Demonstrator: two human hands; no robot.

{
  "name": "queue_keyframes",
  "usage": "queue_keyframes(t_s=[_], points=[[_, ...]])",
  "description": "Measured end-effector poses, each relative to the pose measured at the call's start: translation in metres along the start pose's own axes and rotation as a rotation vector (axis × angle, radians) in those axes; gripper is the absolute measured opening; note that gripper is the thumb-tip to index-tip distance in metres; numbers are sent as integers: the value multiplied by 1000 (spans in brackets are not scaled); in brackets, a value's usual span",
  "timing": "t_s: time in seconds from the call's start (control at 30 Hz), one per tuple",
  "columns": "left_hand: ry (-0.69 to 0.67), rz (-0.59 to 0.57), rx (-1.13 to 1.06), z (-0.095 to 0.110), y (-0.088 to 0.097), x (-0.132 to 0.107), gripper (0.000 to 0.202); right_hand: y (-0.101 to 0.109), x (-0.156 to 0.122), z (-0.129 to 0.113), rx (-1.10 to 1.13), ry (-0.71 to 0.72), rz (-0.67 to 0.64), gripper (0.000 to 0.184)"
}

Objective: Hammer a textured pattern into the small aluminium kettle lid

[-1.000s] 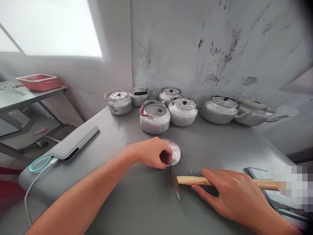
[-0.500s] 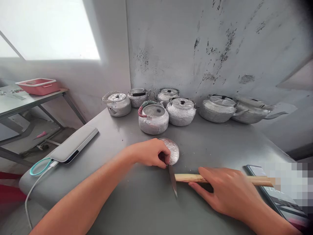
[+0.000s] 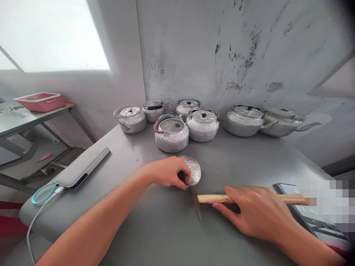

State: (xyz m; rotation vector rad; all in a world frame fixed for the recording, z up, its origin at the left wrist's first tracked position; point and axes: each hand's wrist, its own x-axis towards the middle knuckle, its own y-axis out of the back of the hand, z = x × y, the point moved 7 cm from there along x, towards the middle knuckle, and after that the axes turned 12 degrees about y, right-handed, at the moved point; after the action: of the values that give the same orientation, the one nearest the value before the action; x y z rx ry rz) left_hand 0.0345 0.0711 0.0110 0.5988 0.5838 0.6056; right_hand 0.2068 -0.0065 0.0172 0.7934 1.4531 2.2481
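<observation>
My left hand is closed in a pinch at the near edge of a round, dimpled metal kettle lid. Its palm and wrist cover the lid's left side, and exactly what lies between the fingertips is hidden. My right hand is wrapped round the light wooden handle of a hammer. The hammer's narrow dark head points toward me at its near end, while its far end meets the left fingertips at the lid's rim. Just beyond the lid stands a lidless kettle with a red and green wrapped handle.
Several hammered metal kettles line the back of the grey table by the stained wall. At the left lies a power bank with a white cable. A phone sits under my right forearm. A pink basket is on another table.
The view has shifted slightly, so things on the table sit a little further left. Both hands keep the same grip, and the hammer stays against the lid's near edge.
</observation>
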Motion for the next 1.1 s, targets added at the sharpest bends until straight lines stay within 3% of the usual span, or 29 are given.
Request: queue_keyframes(t_s=[0.53, 0.63, 0.77, 0.9, 1.0, 1.1], points=[[-5, 10, 14, -2, 0, 1, 6, -5, 1, -4, 53, -10, -47, 45], [-7, 20, 19, -4, 0, 2, 8, -5, 0, 1, 13, -91, -69, 46], [-16, 18, 18, -4, 0, 2, 8, -4, 2, -3, 51, -62, -62, 46], [-13, 34, 15, -3, 1, 1, 8, -3, 1, 0, 22, -133, -73, 47], [-13, 23, 13, -3, 0, 1, 8, 0, 3, -8, 101, -23, -17, 48], [7, 28, 10, -5, 1, 2, 10, 2, 1, -3, 15, -115, -65, 47]])
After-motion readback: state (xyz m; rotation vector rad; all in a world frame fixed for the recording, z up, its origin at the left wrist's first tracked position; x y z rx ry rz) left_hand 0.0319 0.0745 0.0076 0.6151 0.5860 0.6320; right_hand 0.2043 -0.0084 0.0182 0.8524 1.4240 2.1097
